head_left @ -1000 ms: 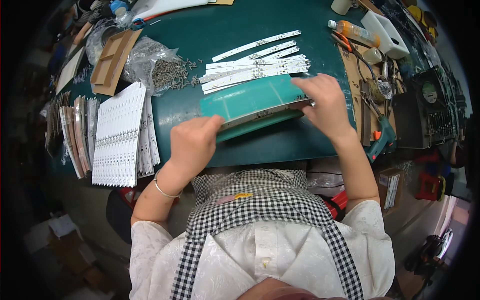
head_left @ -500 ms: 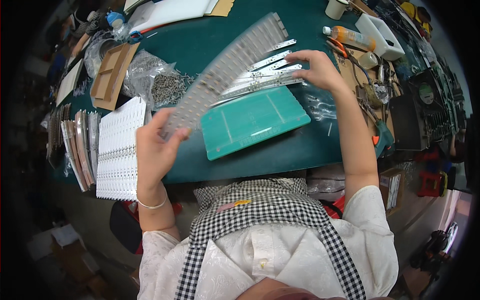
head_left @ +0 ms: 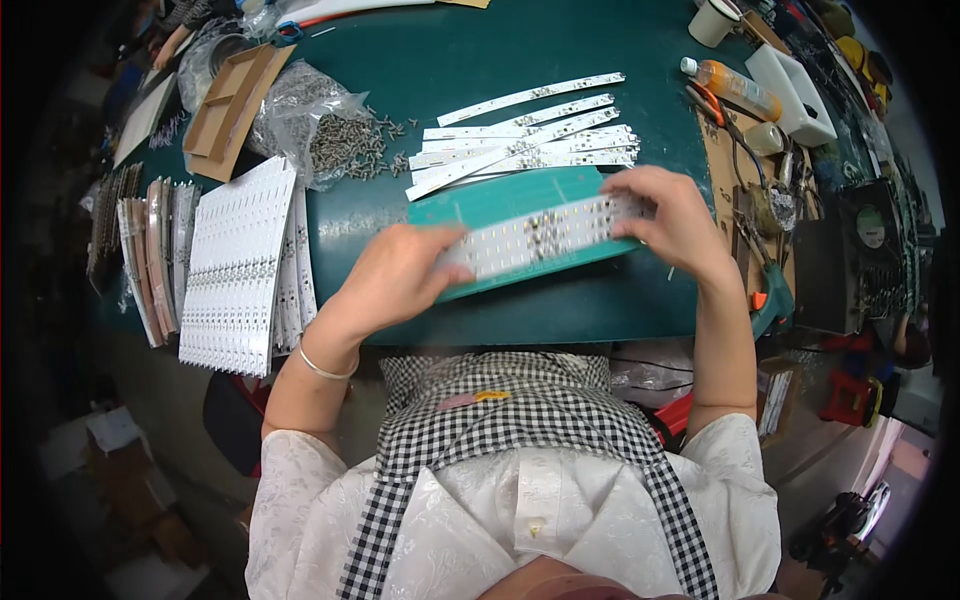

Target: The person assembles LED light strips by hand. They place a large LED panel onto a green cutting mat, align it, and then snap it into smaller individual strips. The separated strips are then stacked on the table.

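A white LED circuit board panel [head_left: 540,238], slightly blurred, spans between my two hands just above a green flat block [head_left: 490,195]. My left hand [head_left: 400,270] pinches the panel's left end. Its other end sits between the thumb and fingers of my right hand [head_left: 675,215]. Whether the panel rests on the block I cannot tell. Beyond the block lie several narrow white LED strips [head_left: 520,150], some crossing over others, with one strip [head_left: 531,98] apart at the far side.
To the left, a stack of white LED panels [head_left: 235,265] overhangs the table edge. Behind it are loose screws [head_left: 350,145], a plastic bag [head_left: 295,95] and a cardboard tray [head_left: 235,110]. Pliers [head_left: 712,105], an orange drink bottle [head_left: 735,88] and a mug [head_left: 713,22] stand right.
The panel has swung down from a raised, tilted position to lie across the green block. My right hand has come from the strips onto its right end; my left hand has moved rightward.
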`<state>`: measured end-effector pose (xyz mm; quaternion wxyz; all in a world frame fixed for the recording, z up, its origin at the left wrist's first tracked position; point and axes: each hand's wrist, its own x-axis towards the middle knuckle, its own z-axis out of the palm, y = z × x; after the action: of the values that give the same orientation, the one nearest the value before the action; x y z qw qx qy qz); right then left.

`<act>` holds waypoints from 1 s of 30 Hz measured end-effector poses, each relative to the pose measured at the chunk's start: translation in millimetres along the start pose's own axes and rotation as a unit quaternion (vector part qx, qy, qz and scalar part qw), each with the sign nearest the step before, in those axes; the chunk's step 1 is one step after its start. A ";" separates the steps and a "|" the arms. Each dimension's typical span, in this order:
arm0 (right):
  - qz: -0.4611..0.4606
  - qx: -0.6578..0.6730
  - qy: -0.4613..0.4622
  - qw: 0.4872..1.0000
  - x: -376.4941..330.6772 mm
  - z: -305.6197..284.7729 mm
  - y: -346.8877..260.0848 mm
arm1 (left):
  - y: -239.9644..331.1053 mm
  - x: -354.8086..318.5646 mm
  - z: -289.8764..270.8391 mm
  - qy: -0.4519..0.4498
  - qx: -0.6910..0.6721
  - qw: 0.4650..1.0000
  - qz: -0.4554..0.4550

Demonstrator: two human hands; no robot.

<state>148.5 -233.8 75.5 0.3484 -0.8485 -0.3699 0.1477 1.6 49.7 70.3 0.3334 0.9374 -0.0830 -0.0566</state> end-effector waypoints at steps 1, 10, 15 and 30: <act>-0.009 -0.014 0.008 1.000 6.3 0.7 4.7 | -1.4 4.0 -0.9 -0.008 0.002 1.000 -0.013; 0.005 0.014 -0.052 0.999 13.7 -6.7 13.3 | -8.2 13.5 -1.9 -0.040 0.023 0.999 -0.013; -0.023 -0.051 -0.032 0.998 9.2 -4.7 5.2 | 4.8 6.3 5.7 -0.010 0.128 0.992 -0.002; -0.231 -0.179 0.239 0.926 -24.8 22.2 14.5 | 14.3 -16.4 44.7 0.253 0.213 0.937 0.116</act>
<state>127.8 -248.3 49.3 0.2932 -0.7980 -0.4815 -0.2133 -23.4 14.4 45.7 0.1406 0.9535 -0.1141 0.2409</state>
